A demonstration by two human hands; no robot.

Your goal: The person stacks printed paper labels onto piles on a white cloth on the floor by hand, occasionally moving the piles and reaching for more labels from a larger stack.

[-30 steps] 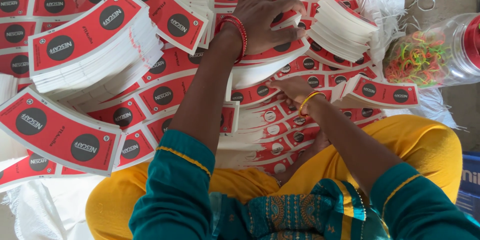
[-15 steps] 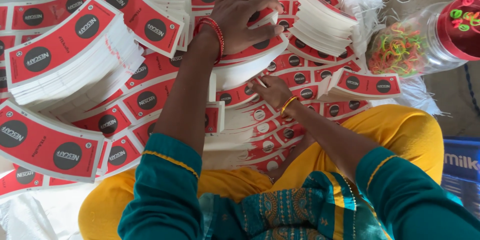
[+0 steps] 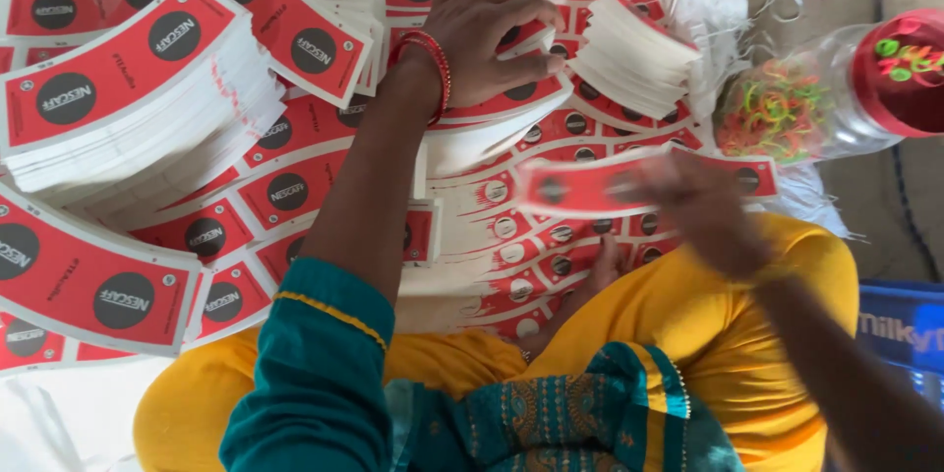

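My left hand (image 3: 492, 29), with red bangles on the wrist, lies flat with fingers spread on a fanned pile of red-and-white curved paper sheets (image 3: 511, 108). My right hand (image 3: 703, 211) is blurred with motion and grips one red curved sheet (image 3: 590, 187), held above the sheets fanned out over my lap. Thick stacks of the same red sheets (image 3: 128, 88) with dark round marks lie to the left.
A clear plastic jar (image 3: 816, 98) with a red lid lies on its side at the right, full of coloured rubber bands. A white stack of sheets (image 3: 634, 59) sits beside it. A blue crate (image 3: 900, 329) stands at the right edge. My yellow-clad legs (image 3: 728, 334) are folded below.
My right hand has lifted from the fanned sheets on my lap and swung right with one red sheet in it. My left hand stays pressed on the pile.
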